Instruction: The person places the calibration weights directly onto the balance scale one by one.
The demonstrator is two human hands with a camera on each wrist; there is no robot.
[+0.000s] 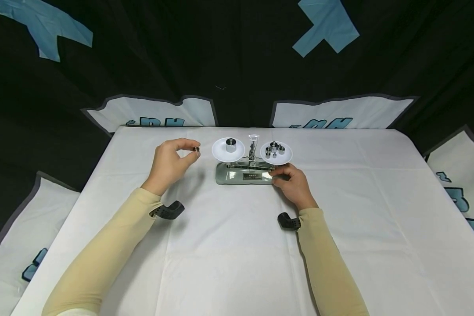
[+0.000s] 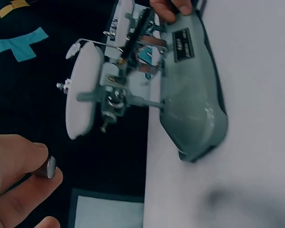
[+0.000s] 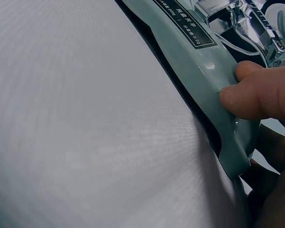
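Note:
Between thumb and fingertips, my left hand [image 1: 170,163] pinches a small metal weight [image 1: 196,149] in the air, left of the pan balance. The flat end of that weight [image 2: 51,167] shows in the left wrist view. My right hand [image 1: 294,182] grips the right end of the balance's grey-green base [image 1: 231,174], its thumb [image 3: 247,99] on the front face. One large weight [image 1: 231,145] stands on the left white pan [image 1: 218,151]. Several smaller weights [image 1: 274,146] stand on the right white pan [image 1: 287,159].
A white cloth [image 1: 229,245] covers the table beneath the balance. Black curtain [image 1: 241,57] with blue and white patches hangs behind the table's far edge. A black wrist device [image 1: 170,210] sits at the left cuff, another wrist device [image 1: 288,221] at the right.

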